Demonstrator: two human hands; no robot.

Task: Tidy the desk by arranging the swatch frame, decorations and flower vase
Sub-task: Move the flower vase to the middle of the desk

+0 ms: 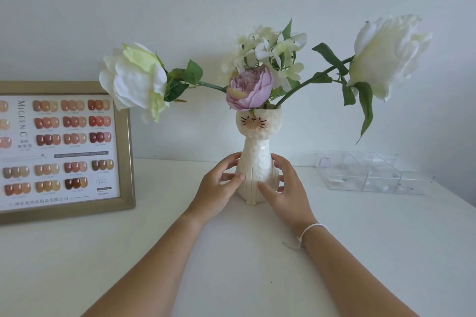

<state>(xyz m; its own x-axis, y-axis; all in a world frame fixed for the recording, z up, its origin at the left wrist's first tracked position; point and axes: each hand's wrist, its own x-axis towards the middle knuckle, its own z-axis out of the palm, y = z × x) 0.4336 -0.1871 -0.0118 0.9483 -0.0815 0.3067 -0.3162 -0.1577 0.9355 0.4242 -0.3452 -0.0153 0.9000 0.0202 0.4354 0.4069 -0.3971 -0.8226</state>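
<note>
We hold the cat-shaped flower vase (258,162) with both hands, left hand (222,188) and right hand (286,188) curled round its lower body from either side. It stands upright on the white desk (231,252), near the wall, between the swatch frame (123,152) and a clear organiser box (371,172). We judge the vase-placing step is in hand; next we need to square it gently, as the wide stems could tip it.
</note>
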